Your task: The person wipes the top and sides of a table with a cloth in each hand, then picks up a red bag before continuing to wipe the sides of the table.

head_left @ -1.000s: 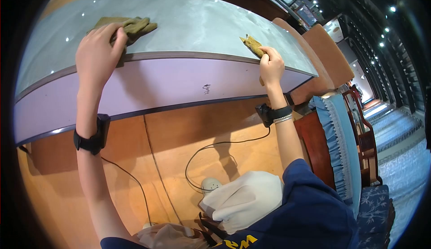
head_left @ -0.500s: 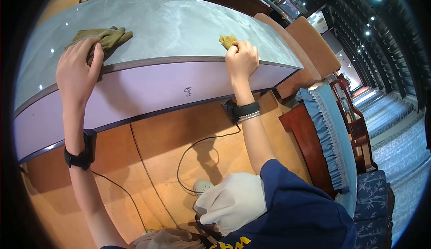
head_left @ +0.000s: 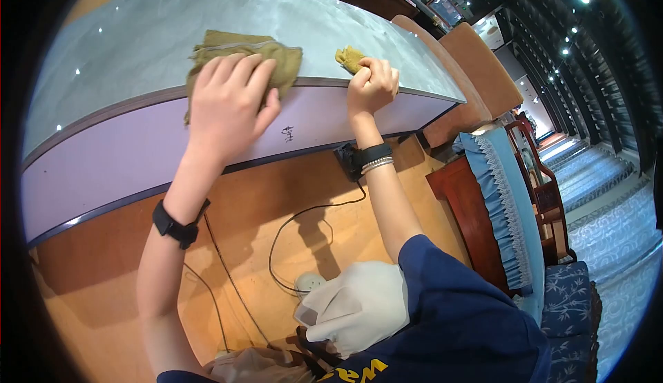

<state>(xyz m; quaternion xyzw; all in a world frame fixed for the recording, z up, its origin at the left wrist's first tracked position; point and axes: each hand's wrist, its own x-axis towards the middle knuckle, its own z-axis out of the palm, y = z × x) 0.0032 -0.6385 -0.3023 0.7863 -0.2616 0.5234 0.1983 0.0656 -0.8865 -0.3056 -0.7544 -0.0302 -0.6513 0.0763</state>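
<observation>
An olive-green cloth lies spread on the grey marble-look tabletop, one corner hanging over the near edge. My left hand presses down on it from above, fingers bent over the fabric and thumb out to the side. Further right, my right hand is closed around a bunched yellow-green cloth at the table's edge. Part of that cloth sticks out beyond the fingers; the rest is hidden in the fist. Black bands are on both wrists.
The table's pale lilac side panel faces me. Brown upholstered seats stand past its right end. A wooden chair with a blue frilled cover is at the right. A black cable runs above the wooden floor.
My left hand has slid right along the table edge, bringing the olive-green cloth with it, and the cloth is now more spread out. My right hand has barely moved.
</observation>
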